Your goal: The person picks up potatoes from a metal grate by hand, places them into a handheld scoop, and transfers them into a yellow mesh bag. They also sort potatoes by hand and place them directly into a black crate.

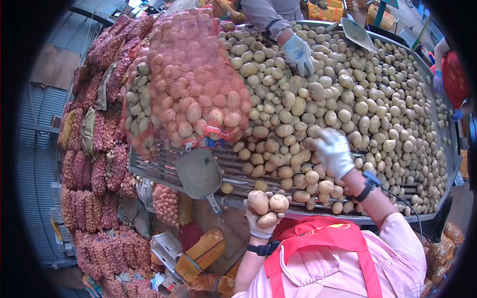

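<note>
My left hand, in a white glove, is held palm up near the front edge of the sorting table. Its fingers curl around a small cluster of potatoes. Further in, my right hand, also gloved in white, reaches low over the spread of loose potatoes. Motion smears its fingers, and their tips overlap potatoes near the middle of the pile. Left of the hands, a metal scoop lies on the slats with its handle over the table's edge.
A full red mesh sack of potatoes lies on the table's left part. Across the table, another person's gloved hand touches the pile near a second scoop. Stacked potato sacks rise at left. Another person stands at right.
</note>
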`<action>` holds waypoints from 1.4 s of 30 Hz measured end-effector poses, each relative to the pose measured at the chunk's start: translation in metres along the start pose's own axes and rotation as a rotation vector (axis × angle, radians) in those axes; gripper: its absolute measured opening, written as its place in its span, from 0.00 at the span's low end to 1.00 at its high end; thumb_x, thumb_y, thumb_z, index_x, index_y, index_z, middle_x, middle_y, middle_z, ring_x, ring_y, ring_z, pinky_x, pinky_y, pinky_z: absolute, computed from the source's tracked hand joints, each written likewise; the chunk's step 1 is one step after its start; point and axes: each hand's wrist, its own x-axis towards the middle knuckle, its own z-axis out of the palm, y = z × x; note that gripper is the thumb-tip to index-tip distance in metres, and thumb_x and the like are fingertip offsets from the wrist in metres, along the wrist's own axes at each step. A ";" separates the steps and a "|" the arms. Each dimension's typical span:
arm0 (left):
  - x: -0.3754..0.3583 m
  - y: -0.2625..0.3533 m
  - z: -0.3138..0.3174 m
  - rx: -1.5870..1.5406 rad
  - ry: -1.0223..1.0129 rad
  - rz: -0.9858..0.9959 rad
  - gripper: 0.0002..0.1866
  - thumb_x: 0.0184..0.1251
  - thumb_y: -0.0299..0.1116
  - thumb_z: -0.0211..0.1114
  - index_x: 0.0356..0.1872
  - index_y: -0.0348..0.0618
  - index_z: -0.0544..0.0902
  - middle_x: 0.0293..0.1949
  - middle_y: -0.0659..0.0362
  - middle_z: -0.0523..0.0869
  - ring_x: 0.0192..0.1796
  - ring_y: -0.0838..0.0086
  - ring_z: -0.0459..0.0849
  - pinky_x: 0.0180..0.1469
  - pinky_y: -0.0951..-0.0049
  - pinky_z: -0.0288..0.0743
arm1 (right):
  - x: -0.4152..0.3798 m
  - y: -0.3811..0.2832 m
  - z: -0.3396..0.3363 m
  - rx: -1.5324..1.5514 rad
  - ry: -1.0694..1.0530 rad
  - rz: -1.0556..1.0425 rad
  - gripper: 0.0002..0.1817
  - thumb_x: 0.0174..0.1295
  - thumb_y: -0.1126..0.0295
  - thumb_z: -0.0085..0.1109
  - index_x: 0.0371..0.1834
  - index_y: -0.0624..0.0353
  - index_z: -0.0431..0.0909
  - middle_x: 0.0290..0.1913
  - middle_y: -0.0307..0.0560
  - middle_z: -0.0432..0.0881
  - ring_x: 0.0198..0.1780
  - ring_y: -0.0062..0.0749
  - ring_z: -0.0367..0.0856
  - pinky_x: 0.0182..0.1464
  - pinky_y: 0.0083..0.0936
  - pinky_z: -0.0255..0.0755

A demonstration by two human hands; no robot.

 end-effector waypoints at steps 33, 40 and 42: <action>-0.041 -0.016 -0.001 -0.030 -0.053 0.034 0.43 0.56 0.65 0.69 0.60 0.37 0.76 0.69 0.40 0.68 0.73 0.39 0.62 0.47 0.43 0.82 | 0.005 -0.002 0.029 -0.136 -0.603 0.573 0.30 0.58 0.49 0.66 0.58 0.53 0.74 0.50 0.55 0.84 0.50 0.51 0.85 0.50 0.45 0.78; -0.039 -0.023 0.003 0.054 -0.033 0.045 0.44 0.55 0.67 0.68 0.59 0.36 0.75 0.67 0.36 0.69 0.70 0.35 0.65 0.45 0.44 0.84 | -0.015 0.009 0.040 0.515 -0.326 0.706 0.36 0.50 0.65 0.74 0.64 0.59 0.71 0.51 0.53 0.84 0.52 0.43 0.84 0.52 0.36 0.78; -0.038 -0.025 0.001 0.072 -0.022 0.031 0.44 0.56 0.67 0.68 0.59 0.36 0.75 0.67 0.36 0.69 0.70 0.35 0.65 0.44 0.45 0.84 | -0.024 0.013 0.031 0.880 -0.259 0.749 0.38 0.44 0.76 0.74 0.63 0.59 0.72 0.52 0.46 0.83 0.52 0.32 0.82 0.56 0.30 0.77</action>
